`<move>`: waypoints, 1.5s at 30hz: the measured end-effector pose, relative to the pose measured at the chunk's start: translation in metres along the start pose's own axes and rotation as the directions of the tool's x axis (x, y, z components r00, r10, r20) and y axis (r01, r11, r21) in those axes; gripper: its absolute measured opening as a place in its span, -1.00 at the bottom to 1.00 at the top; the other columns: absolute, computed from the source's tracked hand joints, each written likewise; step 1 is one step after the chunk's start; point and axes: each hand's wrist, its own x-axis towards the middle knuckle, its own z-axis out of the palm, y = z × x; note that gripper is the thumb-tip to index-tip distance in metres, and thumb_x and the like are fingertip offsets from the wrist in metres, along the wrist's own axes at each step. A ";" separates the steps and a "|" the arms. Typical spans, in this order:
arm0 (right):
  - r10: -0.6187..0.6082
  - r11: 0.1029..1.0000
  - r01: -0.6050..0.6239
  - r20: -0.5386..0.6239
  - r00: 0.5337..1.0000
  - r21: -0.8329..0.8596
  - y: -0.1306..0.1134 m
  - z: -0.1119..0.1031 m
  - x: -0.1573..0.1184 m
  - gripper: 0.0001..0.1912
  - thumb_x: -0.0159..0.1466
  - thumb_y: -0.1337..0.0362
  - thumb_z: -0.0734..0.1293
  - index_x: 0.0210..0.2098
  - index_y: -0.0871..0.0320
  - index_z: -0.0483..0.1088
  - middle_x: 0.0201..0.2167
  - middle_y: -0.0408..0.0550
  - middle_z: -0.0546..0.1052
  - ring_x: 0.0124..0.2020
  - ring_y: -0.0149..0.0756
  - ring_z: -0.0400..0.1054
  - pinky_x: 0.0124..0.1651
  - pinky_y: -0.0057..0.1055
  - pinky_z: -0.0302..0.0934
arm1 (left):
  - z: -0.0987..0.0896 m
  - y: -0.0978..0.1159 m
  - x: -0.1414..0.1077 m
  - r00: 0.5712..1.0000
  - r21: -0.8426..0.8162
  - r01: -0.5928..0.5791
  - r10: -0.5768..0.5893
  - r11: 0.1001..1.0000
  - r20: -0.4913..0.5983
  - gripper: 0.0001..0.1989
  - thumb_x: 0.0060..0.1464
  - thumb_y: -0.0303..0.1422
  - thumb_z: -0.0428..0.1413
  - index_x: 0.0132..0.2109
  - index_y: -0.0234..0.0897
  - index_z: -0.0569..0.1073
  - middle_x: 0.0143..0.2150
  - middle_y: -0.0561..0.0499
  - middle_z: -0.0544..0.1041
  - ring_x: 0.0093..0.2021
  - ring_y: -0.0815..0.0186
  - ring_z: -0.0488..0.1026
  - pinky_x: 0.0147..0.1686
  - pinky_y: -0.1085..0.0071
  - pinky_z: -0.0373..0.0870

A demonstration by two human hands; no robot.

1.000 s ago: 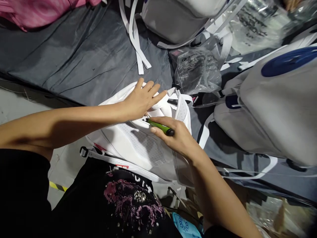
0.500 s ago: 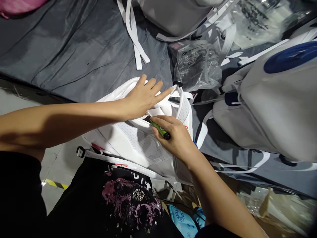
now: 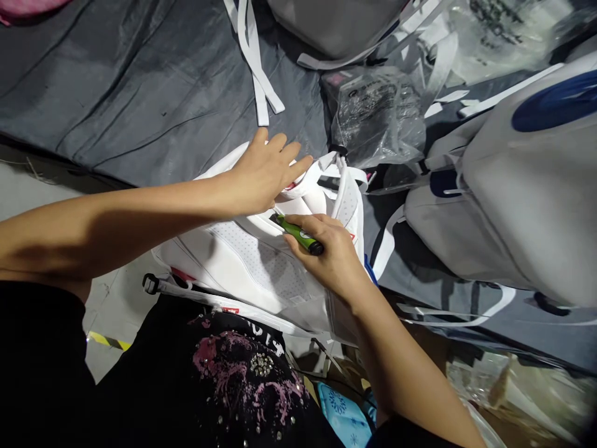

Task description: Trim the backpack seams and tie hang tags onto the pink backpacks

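Note:
A white backpack (image 3: pixel 280 267) with dotted mesh padding, straps and small red labels lies at the table's near edge, in front of my body. My left hand (image 3: pixel 265 171) rests on its upper part, fingers spread, the palm side hidden against the fabric. In my right hand (image 3: pixel 329 249) is a green tool with a black end (image 3: pixel 303 238), which looks like a small cutter or seam tool. Its tip points up and left and meets the white fabric just below my left hand. What the tip touches is too small to tell.
Grey-white backpacks with blue patches (image 3: pixel 517 205) stand at the right, another bag (image 3: pixel 331 28) at the top. Clear plastic bags (image 3: pixel 380 115) lie behind the work. White straps (image 3: pixel 254 68) trail over the grey cloth (image 3: pixel 153 93). Below the table are a blue package (image 3: pixel 342 414) and plastic wrapping.
My left hand has shifted slightly left along the backpack, showing more of the white fabric and a bit of red. The green tool's tip has moved slightly left. The view has shifted a little.

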 end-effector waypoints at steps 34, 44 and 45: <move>0.114 0.990 -0.113 0.007 0.993 -0.087 -0.025 0.001 0.007 -0.74 0.29 0.30 0.32 -0.06 0.09 0.55 -0.15 0.01 0.66 -0.15 -0.09 0.55 -0.05 -0.08 0.34 | 0.015 -0.007 0.000 0.998 -0.164 -0.031 0.020 0.986 -0.067 -0.24 0.14 -0.27 0.14 0.42 -0.18 0.06 0.29 -0.16 0.31 0.31 -0.23 0.14 0.26 -0.09 -0.04; 0.093 0.994 -0.094 -0.018 0.995 -0.056 -0.025 0.005 0.006 -0.70 0.29 0.31 0.29 -0.02 0.09 0.53 -0.07 -0.01 0.65 -0.11 -0.15 0.55 0.04 -0.12 0.32 | 0.008 -0.007 -0.003 0.998 -0.093 -0.039 0.034 0.995 -0.055 -0.33 0.18 -0.36 0.10 0.40 -0.25 0.14 0.31 -0.24 0.31 0.26 -0.10 0.24 0.22 0.01 0.08; 0.104 0.994 -0.105 -0.024 0.994 -0.038 -0.024 0.006 0.005 -0.70 0.29 0.31 0.30 -0.01 0.10 0.53 -0.07 -0.01 0.66 -0.12 -0.16 0.55 0.03 -0.14 0.33 | 0.007 -0.009 -0.003 0.998 -0.091 -0.049 0.045 0.995 -0.043 -0.30 0.16 -0.36 0.12 0.41 -0.25 0.12 0.36 -0.25 0.25 0.28 -0.11 0.22 0.23 0.00 0.08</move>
